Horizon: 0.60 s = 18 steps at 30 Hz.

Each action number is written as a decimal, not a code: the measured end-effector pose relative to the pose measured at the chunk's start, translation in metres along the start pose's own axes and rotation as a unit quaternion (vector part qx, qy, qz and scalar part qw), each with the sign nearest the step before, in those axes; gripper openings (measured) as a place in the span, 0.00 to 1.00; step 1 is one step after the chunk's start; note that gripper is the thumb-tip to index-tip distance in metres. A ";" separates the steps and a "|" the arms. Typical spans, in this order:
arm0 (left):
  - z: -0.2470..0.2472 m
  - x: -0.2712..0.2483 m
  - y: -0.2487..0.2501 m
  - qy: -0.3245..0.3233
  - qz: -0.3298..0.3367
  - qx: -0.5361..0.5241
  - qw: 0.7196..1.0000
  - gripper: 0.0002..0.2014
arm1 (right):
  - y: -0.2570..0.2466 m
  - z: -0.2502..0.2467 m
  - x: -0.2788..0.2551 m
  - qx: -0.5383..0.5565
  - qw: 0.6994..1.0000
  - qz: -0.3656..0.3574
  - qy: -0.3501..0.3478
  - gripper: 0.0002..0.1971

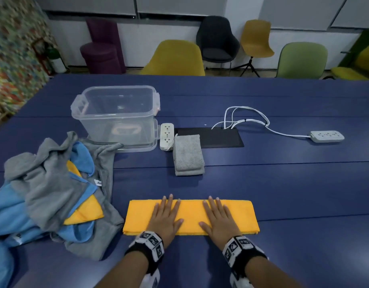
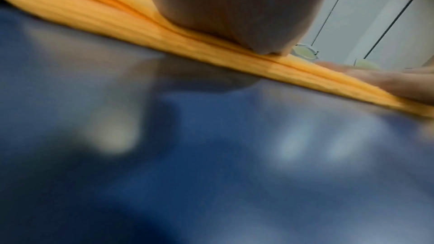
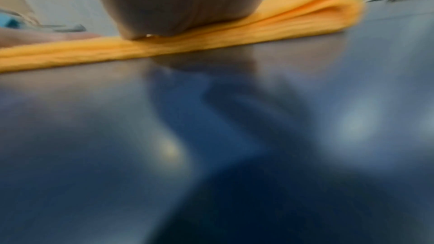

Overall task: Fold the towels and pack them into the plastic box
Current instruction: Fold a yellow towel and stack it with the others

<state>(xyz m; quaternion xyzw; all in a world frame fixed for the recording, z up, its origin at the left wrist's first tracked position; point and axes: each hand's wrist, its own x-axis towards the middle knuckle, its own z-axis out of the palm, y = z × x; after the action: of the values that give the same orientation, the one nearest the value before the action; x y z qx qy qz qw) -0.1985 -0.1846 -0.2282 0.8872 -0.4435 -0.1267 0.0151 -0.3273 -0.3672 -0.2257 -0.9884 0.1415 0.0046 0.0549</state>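
A yellow towel (image 1: 190, 217), folded into a long strip, lies on the blue table near me. My left hand (image 1: 165, 217) and right hand (image 1: 217, 218) press flat on it side by side, fingers straight. In the wrist views the heel of each palm, left (image 2: 234, 10) and right (image 3: 178, 1), bears down on the towel's layered near edge (image 2: 164, 38) (image 3: 211, 44). A folded grey towel (image 1: 187, 154) lies further back. The clear plastic box (image 1: 117, 113) stands open and empty at the back left. A heap of unfolded grey, blue and yellow towels (image 1: 54, 188) lies to the left.
A white power strip (image 1: 166, 136) and a black mat (image 1: 219, 137) lie between the box and the grey towel. Another power strip (image 1: 327, 136) with white cables sits at the right. Chairs (image 1: 175, 59) line the table's far edge.
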 end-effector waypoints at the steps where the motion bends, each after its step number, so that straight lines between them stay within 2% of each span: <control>1: -0.010 -0.006 -0.012 -0.006 0.007 0.004 1.000 0.30 | 0.014 -0.001 -0.003 -0.011 1.000 0.005 0.004 0.34; 3: -0.012 -0.012 -0.042 0.004 0.003 0.024 1.000 0.30 | 0.044 -0.002 -0.016 -0.033 0.999 0.015 0.011 0.34; 5: -0.013 -0.018 -0.064 -0.013 -0.010 0.002 1.000 0.30 | 0.070 -0.007 -0.029 -0.054 0.998 0.028 -0.004 0.34; 7: -0.015 -0.019 -0.076 -0.037 -0.047 -0.021 0.998 0.32 | 0.086 -0.015 -0.036 -0.060 0.996 0.047 -0.056 0.35; 8: -0.018 -0.019 -0.077 -0.020 -0.071 -0.020 0.997 0.37 | 0.090 -0.018 -0.037 -0.062 0.993 0.057 -0.082 0.35; 9: -0.020 -0.019 -0.078 -0.003 -0.089 -0.031 0.996 0.46 | 0.095 -0.018 -0.037 -0.070 0.992 0.065 -0.088 0.35; 10: -0.025 -0.020 -0.079 -0.005 -0.113 -0.055 0.992 0.56 | 0.095 -0.020 -0.036 -0.079 0.990 0.076 -0.093 0.35; 11: -0.031 -0.023 -0.080 -0.030 -0.160 -0.077 0.984 0.60 | 0.092 -0.023 -0.032 -0.086 0.989 0.083 -0.087 0.34; 12: -0.036 -0.027 -0.082 -0.035 -0.197 -0.100 0.975 0.58 | 0.084 -0.027 -0.027 -0.082 0.989 0.088 -0.082 0.34; 15: -0.046 -0.034 -0.085 0.049 -0.257 -0.172 0.950 0.32 | 0.039 -0.045 -0.003 -0.053 0.994 0.082 -0.057 0.37; 17: -0.050 -0.034 -0.087 0.095 -0.263 -0.191 0.941 0.21 | -0.009 -0.058 0.018 -0.026 0.999 0.029 -0.033 0.34; 18: -0.052 -0.034 -0.088 0.092 -0.272 -0.195 0.938 0.18 | -0.035 -0.064 0.027 -0.021 1.000 -0.015 -0.006 0.30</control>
<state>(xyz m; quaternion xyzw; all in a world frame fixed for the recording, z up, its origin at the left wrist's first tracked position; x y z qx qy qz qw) -0.1366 -0.1088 -0.1828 0.9613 -0.1484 -0.1275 0.1937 -0.2920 -0.3486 -0.1595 -0.9914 0.1257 0.0127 0.0348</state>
